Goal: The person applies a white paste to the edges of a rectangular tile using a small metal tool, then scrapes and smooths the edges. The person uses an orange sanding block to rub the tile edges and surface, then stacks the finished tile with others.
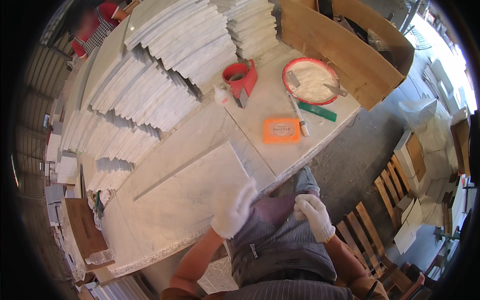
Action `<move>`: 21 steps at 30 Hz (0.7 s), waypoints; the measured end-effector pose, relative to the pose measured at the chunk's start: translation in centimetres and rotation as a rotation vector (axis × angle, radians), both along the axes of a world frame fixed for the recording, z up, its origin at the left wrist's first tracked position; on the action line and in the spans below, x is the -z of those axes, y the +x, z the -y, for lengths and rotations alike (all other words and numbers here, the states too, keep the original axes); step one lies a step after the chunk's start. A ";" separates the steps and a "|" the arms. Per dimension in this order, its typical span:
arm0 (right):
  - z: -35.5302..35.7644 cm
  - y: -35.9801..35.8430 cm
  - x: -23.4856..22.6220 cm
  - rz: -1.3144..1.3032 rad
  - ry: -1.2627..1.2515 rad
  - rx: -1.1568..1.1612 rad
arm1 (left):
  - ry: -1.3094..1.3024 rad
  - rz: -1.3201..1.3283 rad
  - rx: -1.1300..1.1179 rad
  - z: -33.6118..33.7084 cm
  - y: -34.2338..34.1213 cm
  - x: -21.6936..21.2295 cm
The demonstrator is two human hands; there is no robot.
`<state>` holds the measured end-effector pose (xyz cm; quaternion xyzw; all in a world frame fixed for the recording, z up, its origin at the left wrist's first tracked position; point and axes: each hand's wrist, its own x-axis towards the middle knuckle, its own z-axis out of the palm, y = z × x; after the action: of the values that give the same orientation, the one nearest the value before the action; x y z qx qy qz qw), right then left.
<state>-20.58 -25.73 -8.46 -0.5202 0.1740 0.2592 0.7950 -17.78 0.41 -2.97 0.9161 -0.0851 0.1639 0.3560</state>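
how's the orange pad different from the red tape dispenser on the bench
The orange pad is a flat rectangle lying low on the marble bench; the red tape dispenser stands taller, with a round roll. The pad lies nearer the person's gloved hands. Both rest untouched.

Bare bench [165, 220] before the stacked tiles [150, 85] (orange pad [281, 130], tape dispenser [240, 77] perhaps obstructing rightward).

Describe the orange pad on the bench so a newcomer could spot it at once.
Start at the long marble worktop and look toward its far right end, where a red-rimmed bowl of white paste sits. Just nearer than the bowl lies the orange pad, beside a thin white tube. It is the only flat orange rectangle there.
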 end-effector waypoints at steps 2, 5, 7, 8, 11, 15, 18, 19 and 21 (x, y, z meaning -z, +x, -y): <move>-0.2 0.2 -0.8 -0.023 -0.148 0.006 | -0.045 -0.015 -0.143 -2.5 2.8 0.7; 0.6 0.4 -0.7 -0.048 -0.124 0.035 | 0.163 0.005 -0.322 -4.2 8.6 -0.9; 0.8 0.8 -1.3 -0.043 -0.188 0.041 | 0.204 0.017 -0.362 -6.1 11.8 0.2; 0.7 1.1 -1.6 -0.044 -0.217 0.036 | 0.229 0.019 -0.390 -7.0 13.3 0.8; 0.6 1.5 -1.4 -0.037 -0.244 0.010 | 0.284 0.029 -0.368 -9.2 17.5 1.9; 0.3 1.4 -0.1 -0.063 -0.215 -0.030 | 0.201 -0.202 -0.412 -9.2 21.1 1.7; 0.1 0.8 0.8 -0.085 -0.172 -0.060 | 0.129 -0.249 -0.374 -8.1 22.6 1.2; -0.1 0.8 0.8 -0.102 -0.165 -0.077 | 0.145 -0.240 -0.380 -7.9 22.8 1.4; -0.3 0.8 0.9 -0.116 -0.162 -0.108 | 0.175 -0.222 -0.390 -7.5 23.2 1.6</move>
<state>-19.77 -25.43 -9.33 -0.5757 0.2116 0.3165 0.7236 5.38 7.96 -4.53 0.9550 0.1191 0.1200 0.2438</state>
